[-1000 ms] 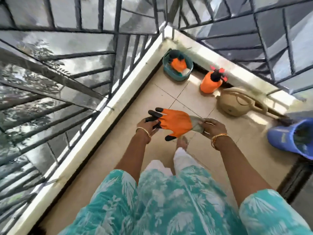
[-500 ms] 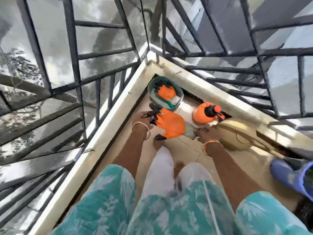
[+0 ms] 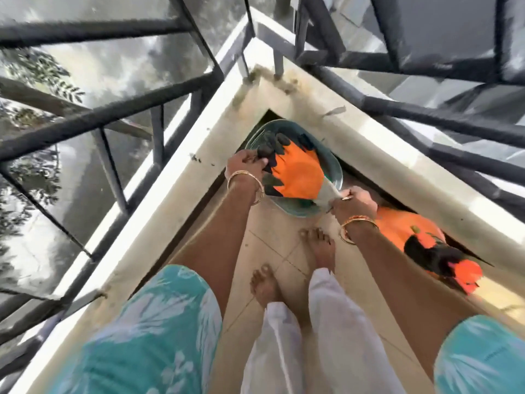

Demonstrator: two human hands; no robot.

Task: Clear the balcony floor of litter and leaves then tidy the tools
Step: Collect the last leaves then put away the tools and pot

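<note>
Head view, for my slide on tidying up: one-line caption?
Both hands, left and right, lower an orange garden glove into the teal basin in the balcony corner.

A pale stone ledge (image 3: 181, 211) runs along both sides of the balcony corner and meets at a point near the top of the view, with patches of dirt on it near the corner. Dark metal railing bars (image 3: 119, 115) rise from the ledge on the left, and more dark bars (image 3: 426, 64) cross the right side. Beyond the left bars, green leafy branches (image 3: 42, 72) show against a blurred grey ground far below. The floor is laid with beige tiles (image 3: 287, 251) with thin dark joints. Two bare feet (image 3: 321, 248) stand on the tiles below white trouser legs (image 3: 335, 336), and teal patterned sleeves (image 3: 159, 331) fill the bottom corners.
</note>
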